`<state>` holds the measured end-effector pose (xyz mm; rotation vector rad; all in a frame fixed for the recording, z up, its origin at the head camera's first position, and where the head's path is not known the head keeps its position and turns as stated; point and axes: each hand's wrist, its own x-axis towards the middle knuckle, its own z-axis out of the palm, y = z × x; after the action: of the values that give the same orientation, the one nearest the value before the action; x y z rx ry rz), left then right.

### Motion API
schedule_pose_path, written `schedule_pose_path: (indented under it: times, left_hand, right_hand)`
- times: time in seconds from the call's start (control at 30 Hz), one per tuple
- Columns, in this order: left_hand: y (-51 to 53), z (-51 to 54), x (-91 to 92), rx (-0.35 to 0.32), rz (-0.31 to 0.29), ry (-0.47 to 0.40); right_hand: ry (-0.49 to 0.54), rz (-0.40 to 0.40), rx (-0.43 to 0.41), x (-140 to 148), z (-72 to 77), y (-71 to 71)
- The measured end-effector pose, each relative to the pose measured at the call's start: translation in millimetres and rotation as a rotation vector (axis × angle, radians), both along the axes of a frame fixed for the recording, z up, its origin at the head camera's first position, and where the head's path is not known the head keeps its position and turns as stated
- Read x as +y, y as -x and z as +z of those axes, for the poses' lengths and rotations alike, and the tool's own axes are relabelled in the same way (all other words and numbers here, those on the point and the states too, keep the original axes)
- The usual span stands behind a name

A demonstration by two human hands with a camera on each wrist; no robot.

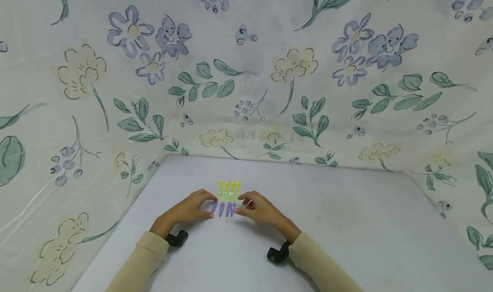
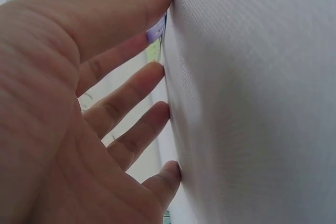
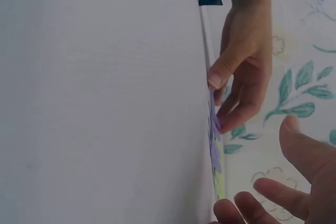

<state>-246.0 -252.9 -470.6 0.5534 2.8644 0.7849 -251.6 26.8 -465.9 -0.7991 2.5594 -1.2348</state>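
Note:
Slim plastic pieces stand in rows on the white table: yellow pieces (image 1: pixel 227 186) at the back, green pieces (image 1: pixel 225 196) in the middle, purple pieces (image 1: pixel 222 209) in front. Their exact kind is too small to tell. From the left, my left hand (image 1: pixel 194 208) has its index fingertip at the leftmost purple piece (image 1: pixel 214 207), which leans; its thumb rests on the table nearby. Opposite, my right hand (image 1: pixel 259 207) is beside the right end of the rows with thumb and fingers apart. The right wrist view shows the right hand's fingers (image 3: pixel 281 195) spread, holding nothing.
The white tabletop (image 1: pixel 346 223) spreads around the pieces and hands. A flower-patterned cloth (image 1: pixel 254 82) hangs behind and along both sides. Dark wrist cameras (image 1: pixel 278 254) are worn at both wrists, close above the table.

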Motion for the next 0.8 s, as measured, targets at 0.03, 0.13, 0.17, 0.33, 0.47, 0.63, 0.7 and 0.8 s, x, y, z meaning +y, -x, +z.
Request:
schedule_pose_path:
  times: [0.03,0.13,0.17,0.33,0.47,0.63,0.7,0.8]
  left_hand:
    - [-0.3,-0.2,0.2,0.003,0.002,0.002]
    - [-1.1,-0.2,0.4,0.006,0.006,0.002]
    - [-1.1,-0.3,0.2,0.005,0.007,0.002]
    - [-1.1,-0.7,-1.2,0.003,0.010,0.002]
    - [-0.6,-0.6,-1.9,0.003,0.013,0.008]
    - [0.0,-1.3,-1.5,0.004,0.008,0.007]
    - [-0.3,-1.2,-0.8,0.009,0.003,0.007]
    - [-1.2,-0.2,0.3,0.012,-0.003,0.008]
  right_hand:
    - [0.006,-0.001,0.004,3,0.2,-1.1]
    - [0.003,-0.010,0.011,14,1.0,-4.6]
    - [0.002,-0.014,0.015,18,1.6,-5.7]
    - [-0.009,-0.044,0.016,37,6.3,-8.2]
    - [-0.010,-0.069,0.013,50,9.4,-9.1]
    - [-0.014,-0.076,0.012,59,7.3,-10.6]
    - [-0.013,-0.072,0.013,61,5.5,-11.5]
    - [-0.014,-0.067,0.004,64,2.4,-12.3]
